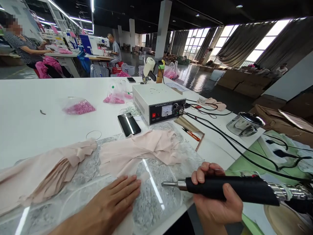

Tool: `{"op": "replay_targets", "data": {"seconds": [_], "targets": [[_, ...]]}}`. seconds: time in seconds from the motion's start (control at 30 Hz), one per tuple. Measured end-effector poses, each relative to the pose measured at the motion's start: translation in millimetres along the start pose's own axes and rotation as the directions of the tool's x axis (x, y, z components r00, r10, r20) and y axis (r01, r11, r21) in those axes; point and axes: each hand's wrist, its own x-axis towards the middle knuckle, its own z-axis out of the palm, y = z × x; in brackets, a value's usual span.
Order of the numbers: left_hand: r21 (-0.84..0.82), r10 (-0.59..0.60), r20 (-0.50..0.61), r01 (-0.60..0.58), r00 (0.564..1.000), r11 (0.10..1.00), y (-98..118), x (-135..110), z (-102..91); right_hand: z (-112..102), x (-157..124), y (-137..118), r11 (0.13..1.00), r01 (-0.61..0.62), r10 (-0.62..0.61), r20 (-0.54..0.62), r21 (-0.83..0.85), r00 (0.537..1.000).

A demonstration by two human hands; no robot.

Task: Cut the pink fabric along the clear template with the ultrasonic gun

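Observation:
My left hand [110, 204] lies flat, fingers stretched out and side by side, on a pale pink strip of fabric over the glossy grey marbled board [161, 212]. My right hand [217, 207] is wrapped round a black handheld ultrasonic tool [246, 191]. Its narrow metal tip points left and sits above the board, apart from my left fingers. A pile of pale pink fabric pieces [141, 147] rests just beyond my left hand. Another fabric pile [49, 173] is spread out farther left. Fabric beneath my left palm is partly hidden.
A control box [160, 107] with cables stands behind the board, beside a black phone [129, 124]. Orange-handled thread snips [192, 133] lie right of it. Bags of pink bits [79, 107] sit at the back left. A metal canister [245, 124] stands near the right edge. Two people work beyond the table.

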Motion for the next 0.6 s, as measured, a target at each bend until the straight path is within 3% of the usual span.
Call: {"op": "replay_targets", "data": {"seconds": [0.17,0.37,0.6], "targets": [[0.037,-0.017,0.023,0.016,1.0,0.999,1.6,-2.2,-1.8,6.5,0.2,1.7,0.999,0.042,-0.04,0.069,-0.027,0.997],[0.048,0.0,-0.025,0.001,1.0,0.999,3.6,1.7,-4.1,11.3,-1.4,3.6,0.998,0.049,-0.045,0.103,-0.033,0.994],[0.075,0.005,0.02,-0.007,1.0,0.997,3.6,-0.9,-1.7,22.1,-2.0,3.2,0.999,0.041,-0.04,0.121,-0.009,0.992]]}}
